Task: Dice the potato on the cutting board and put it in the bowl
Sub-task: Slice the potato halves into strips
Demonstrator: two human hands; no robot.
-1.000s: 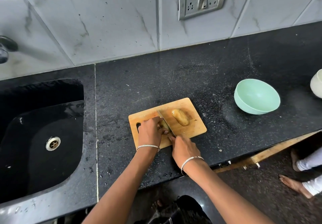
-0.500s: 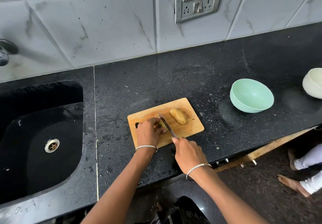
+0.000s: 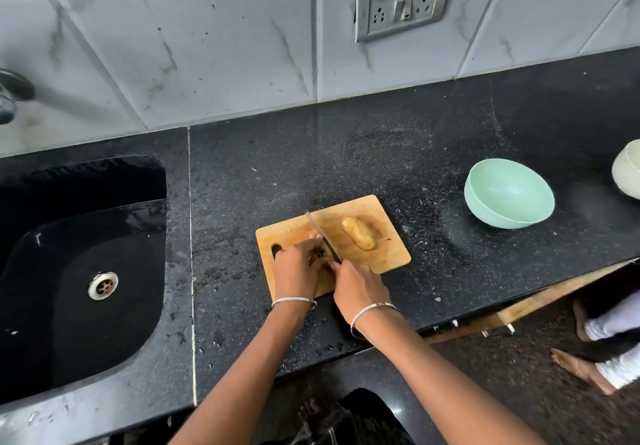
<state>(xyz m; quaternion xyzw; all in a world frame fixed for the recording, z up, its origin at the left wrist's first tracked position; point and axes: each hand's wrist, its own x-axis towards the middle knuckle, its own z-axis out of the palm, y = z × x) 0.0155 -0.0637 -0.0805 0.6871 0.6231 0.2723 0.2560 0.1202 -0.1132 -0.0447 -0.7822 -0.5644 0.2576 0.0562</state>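
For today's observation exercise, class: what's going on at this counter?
A person is cutting potato on a wooden board. The right hand holds a knife, its blade at a potato piece that the left hand steadies. Another potato half lies untouched on the board. The green bowl is empty.

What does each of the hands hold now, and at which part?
The right hand grips the knife by its handle, blade over the cutting board. The left hand holds a potato piece, mostly hidden under it.
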